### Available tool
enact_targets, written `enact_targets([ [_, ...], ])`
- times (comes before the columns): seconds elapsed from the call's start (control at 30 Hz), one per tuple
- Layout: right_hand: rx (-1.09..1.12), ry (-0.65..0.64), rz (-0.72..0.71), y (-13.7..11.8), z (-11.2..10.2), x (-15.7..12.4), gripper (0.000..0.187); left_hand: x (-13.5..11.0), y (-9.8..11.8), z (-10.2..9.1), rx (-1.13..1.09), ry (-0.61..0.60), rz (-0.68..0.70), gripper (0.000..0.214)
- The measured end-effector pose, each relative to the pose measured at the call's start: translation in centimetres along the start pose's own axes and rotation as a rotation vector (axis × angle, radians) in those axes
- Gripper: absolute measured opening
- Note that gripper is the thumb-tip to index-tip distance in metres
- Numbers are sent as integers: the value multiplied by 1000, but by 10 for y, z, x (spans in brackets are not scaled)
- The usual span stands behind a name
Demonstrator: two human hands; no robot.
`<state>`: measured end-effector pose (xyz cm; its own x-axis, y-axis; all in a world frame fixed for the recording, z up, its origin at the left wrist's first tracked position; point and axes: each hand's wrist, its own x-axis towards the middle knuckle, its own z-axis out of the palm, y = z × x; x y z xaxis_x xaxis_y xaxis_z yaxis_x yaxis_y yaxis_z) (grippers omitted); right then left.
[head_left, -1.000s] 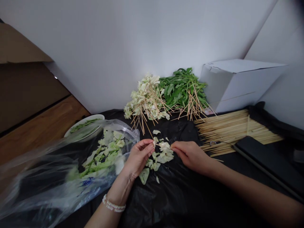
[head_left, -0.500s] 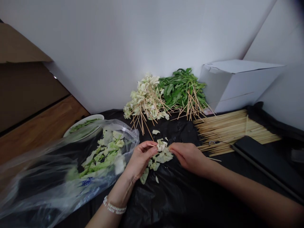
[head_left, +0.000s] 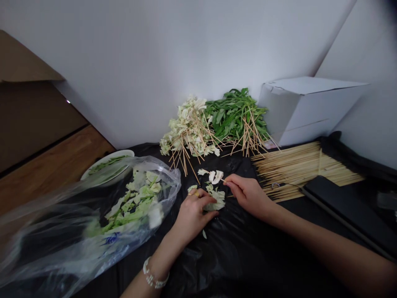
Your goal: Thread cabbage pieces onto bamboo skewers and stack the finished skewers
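My right hand (head_left: pixel 248 194) is closed on a bamboo skewer (head_left: pixel 223 181) near the middle of the black cover. White-green cabbage pieces (head_left: pixel 216 177) are threaded on it, and its tip points left. Just below, my left hand (head_left: pixel 194 209) reaches over loose cabbage leaves (head_left: pixel 218 200) lying on the cover, its thumb and forefinger apart at their edge. Its fingertips partly hide behind the hand and leaves. Behind both hands lies a heap of cabbage skewers (head_left: pixel 189 128), with leafy green skewers (head_left: pixel 229 114) beside it.
A clear plastic bag (head_left: pixel 167 165) with cut cabbage lies at the left, partly over a white plate (head_left: pixel 85 174) of green pieces. To the right are many bare bamboo skewers (head_left: pixel 297 167), a black flat case (head_left: pixel 341 207) and a white box (head_left: pixel 310 107). A wall stands behind.
My left hand has left the skewer and moved down to the loose leaves, its fingers spreading. My right hand has lifted the skewer slightly up, its threaded cabbage now plainly visible.
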<state>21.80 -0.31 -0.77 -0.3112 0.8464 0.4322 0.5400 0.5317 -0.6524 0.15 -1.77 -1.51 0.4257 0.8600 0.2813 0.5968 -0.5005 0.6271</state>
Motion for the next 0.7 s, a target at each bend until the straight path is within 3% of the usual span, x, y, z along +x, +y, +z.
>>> enact_targets([
  [0.17,-2,-2,14,0,0,0,24,1,2,-1,1,39,28,10],
  [0.33,8,-6,13,-1,-1,1,25,7,4,-9,-372,233,-233,8],
  [0.5,22,-37,19,-3,-2,0,25,11,-1,-14,-844,363,-534,25],
  [0.7,-28,-155,-15,-1,2,-1,26,14,-1,-15,-1111,430,-627,34],
])
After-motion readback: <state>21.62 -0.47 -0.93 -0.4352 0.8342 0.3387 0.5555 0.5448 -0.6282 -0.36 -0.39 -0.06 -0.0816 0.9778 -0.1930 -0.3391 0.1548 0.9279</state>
